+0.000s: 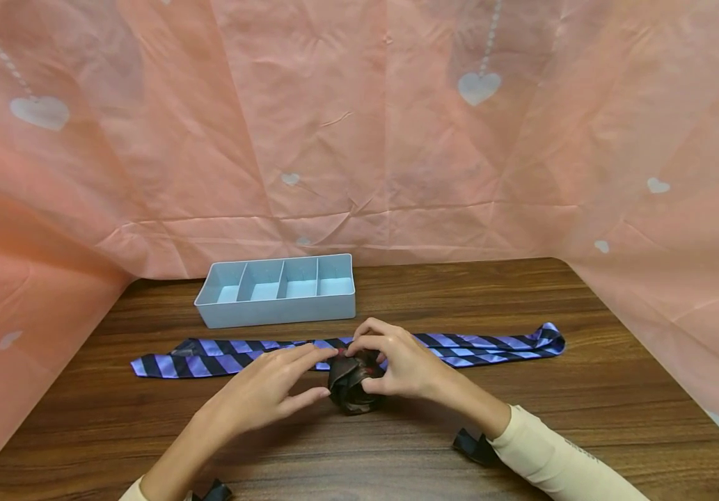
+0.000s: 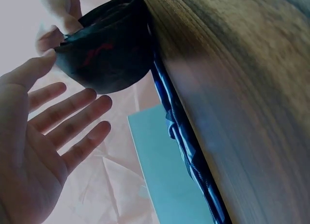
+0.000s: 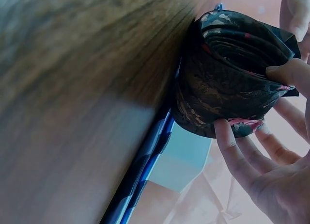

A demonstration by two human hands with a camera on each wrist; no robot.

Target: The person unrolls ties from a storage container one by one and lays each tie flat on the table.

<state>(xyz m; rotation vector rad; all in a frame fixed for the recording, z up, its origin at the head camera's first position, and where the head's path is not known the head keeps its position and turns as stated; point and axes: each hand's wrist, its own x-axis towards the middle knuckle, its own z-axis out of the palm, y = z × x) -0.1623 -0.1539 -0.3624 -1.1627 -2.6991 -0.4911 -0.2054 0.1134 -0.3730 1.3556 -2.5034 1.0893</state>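
A dark rolled-up necktie (image 1: 349, 390) with brown and red patterning stands on its edge near the middle of the wooden table. Its coiled layers show at the top in the right wrist view, where the thumb of my right hand (image 3: 271, 180) presses the rim and the fingers lie against the outer wall. From above, my right hand (image 1: 406, 365) grips the roll's right side. Fairly straight fingers of my left hand (image 1: 265, 390) reach to its left side, with the thumb tip at the rim in the left wrist view. Behind the roll lies a purple and black striped necktie (image 1: 202, 365).
A pale blue box (image 1: 284, 310) with several compartments stands at the back left of the wooden table (image 1: 434, 299). Peach cloth (image 1: 384, 139) with white hearts hangs behind and at both sides. Black straps (image 1: 475, 447) show near the wrists.
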